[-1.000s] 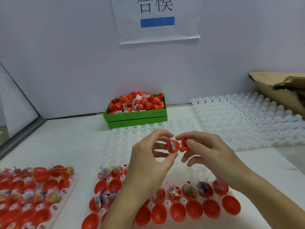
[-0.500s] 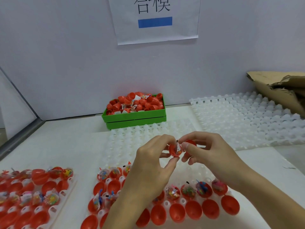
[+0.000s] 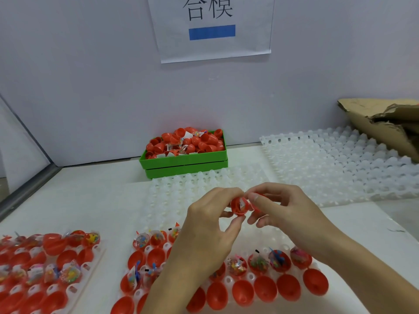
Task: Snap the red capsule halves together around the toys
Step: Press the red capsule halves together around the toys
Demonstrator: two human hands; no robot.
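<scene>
Capsule halves (image 3: 243, 206) now touching, hands (image 3: 260, 214) closer.

Two hands (image 3: 210, 225), two green bins (image 3: 183, 163), one paper sign (image 3: 213, 28).

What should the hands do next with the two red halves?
Probably press the halves straight together until they click. The left hand pinches the half with the toy, its open side facing the empty half that the right hand holds. They almost touch, but a bit of toy packet shows between them, so the capsule seems not closed yet.
</scene>
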